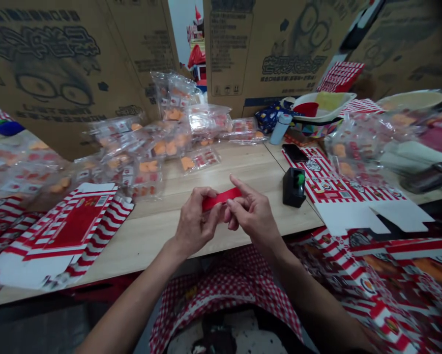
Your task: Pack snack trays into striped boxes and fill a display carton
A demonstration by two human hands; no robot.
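Over the front part of the table, both hands meet at a small flat red strip (221,198); whether it is card, ribbon or plastic I cannot make out. Its left end sits between the thumb and curled fingers of my left hand (196,216). At the right end, my right hand (255,211) pinches near the lower edge, its index finger stretched up along the strip. Beyond the hands lies a clear packet (200,160) with orange and red pieces inside. A black tape dispenser (294,188) with a green core stands to the right.
Clear packets (162,142) are heaped at the back left. Flattened red-and-white striped boxes (76,221) lie on the left; others (327,177) are on the right, with a phone (294,152) and bottle (280,129) nearby. Large cartons (228,59) wall off the back.
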